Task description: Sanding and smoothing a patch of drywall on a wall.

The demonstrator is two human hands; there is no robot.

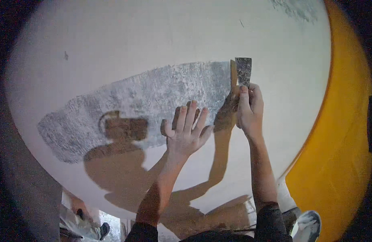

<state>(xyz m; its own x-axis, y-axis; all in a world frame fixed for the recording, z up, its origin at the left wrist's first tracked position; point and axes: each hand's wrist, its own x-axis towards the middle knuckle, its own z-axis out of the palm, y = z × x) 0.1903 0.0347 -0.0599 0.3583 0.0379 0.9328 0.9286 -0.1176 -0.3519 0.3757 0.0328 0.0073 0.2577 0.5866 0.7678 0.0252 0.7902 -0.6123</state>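
A white wall (pixel 137 48) fills most of the view, with a long patch of grey, scraped-looking surface (pixel 153 86) across its middle. My left hand (pixel 186 135) has its fingers spread over the lower edge of that patch, palm toward the wall. Whether the palm presses on the surface I cannot tell. To the right of the patch, my right hand (pixel 251 109) is closed round a putty knife (pixel 243 71). Its dark, stained blade points upward, and my fingers hide the handle. The blade casts a shadow right beside it.
An orange wall section (pixel 335 141) curves down the right side. Another grey patch (pixel 297 10) shows at the top right. A rounded grey-white object (pixel 309 226) sits at the lower right. Dim, partly hidden things lie at the lower left. My shadow covers the lower wall.
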